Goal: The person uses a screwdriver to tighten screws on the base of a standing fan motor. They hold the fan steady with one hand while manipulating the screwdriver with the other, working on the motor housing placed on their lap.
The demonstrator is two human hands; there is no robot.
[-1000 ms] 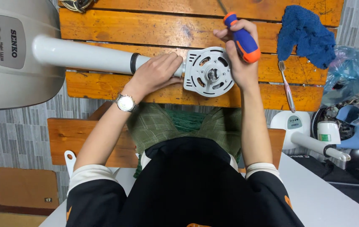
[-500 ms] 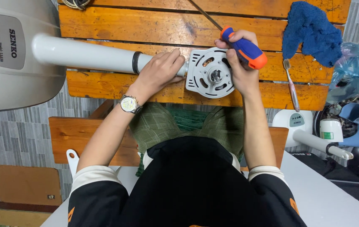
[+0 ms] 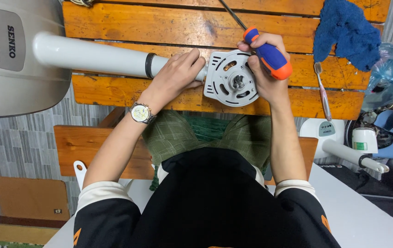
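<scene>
While the white fan pole (image 3: 95,57) lies across the wooden counter (image 3: 178,27), you work at its round motor housing (image 3: 231,79).
Your left hand (image 3: 176,76) wraps the pole beside the housing; your right hand (image 3: 265,76), against the housing's other side, clasps a blue-orange screwdriver (image 3: 267,53).

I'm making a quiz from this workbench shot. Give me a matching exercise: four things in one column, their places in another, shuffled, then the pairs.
Things:
1. screwdriver
2. toothbrush
3. blue cloth
4. wristwatch

Places:
A. on the left wrist
B. lying on the bench slats, right of the right hand
C. gripped in the right hand
D. bunched at the bench's top right corner

Pairs: 1-C, 2-B, 3-D, 4-A
</scene>
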